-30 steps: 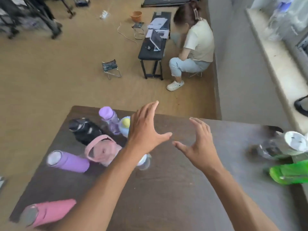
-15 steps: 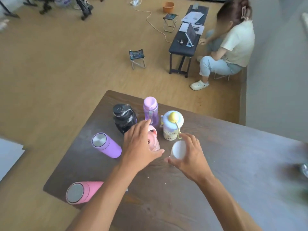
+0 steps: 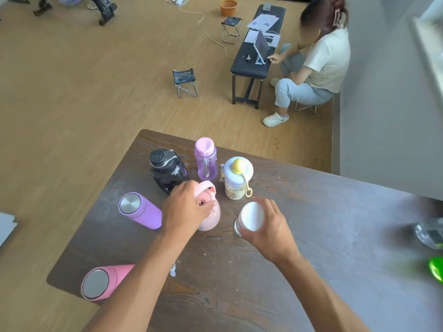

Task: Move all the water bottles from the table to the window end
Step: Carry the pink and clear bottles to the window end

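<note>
Several bottles stand on the dark wooden table (image 3: 311, 236). My left hand (image 3: 184, 209) grips the top of a pale pink bottle with a handle (image 3: 211, 216). My right hand (image 3: 268, 226) wraps around a clear bottle with a white lid (image 3: 250, 216). Behind them stand a black jug (image 3: 166, 170), a translucent purple bottle (image 3: 206, 159) and a cream bottle with a blue lid and yellow knob (image 3: 237, 179). A purple flask (image 3: 140, 210) and a pink flask (image 3: 103, 281) stand at the left.
At the right edge a clear bottle (image 3: 429, 234) and a green bottle (image 3: 436, 271) show blurred. A person (image 3: 318, 63) sits at a low black bench (image 3: 256, 51) beyond the table. A small folding stool (image 3: 184, 82) stands on the wood floor. The window ledge (image 3: 431, 44) runs along the right.
My view swung left from the window side to the bottle group. Both hands moved down from open in the air onto the pink bottle and the white-lidded bottle.
</note>
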